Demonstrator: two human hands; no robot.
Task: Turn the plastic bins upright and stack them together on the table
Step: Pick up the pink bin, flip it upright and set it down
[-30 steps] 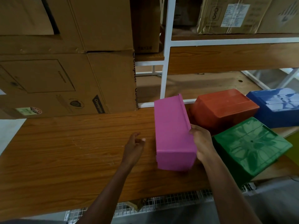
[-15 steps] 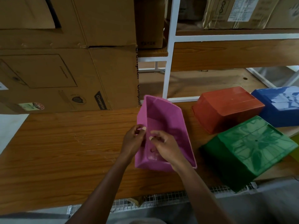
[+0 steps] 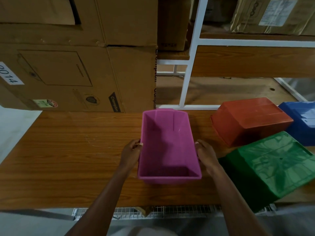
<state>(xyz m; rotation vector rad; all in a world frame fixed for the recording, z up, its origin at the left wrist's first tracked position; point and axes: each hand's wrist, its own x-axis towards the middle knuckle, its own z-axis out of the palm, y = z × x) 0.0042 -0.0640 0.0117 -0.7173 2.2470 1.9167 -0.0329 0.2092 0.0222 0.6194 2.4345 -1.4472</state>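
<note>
A pink plastic bin stands upright, its opening facing up, on the wooden table in the middle of the view. My left hand grips its left rim and my right hand grips its right rim. To the right lie three bins upside down: an orange-red bin, a blue bin at the far right, and a green bin nearest the front edge, overhanging it.
Large cardboard boxes are stacked at the back left of the table. A white metal shelf frame with wooden boards stands behind the bins. A wire grid runs below the table's front edge.
The pink bin went from lying on its side to tilted to fully upright on the table. My hands shifted from inside and beside it to its two long rims.
</note>
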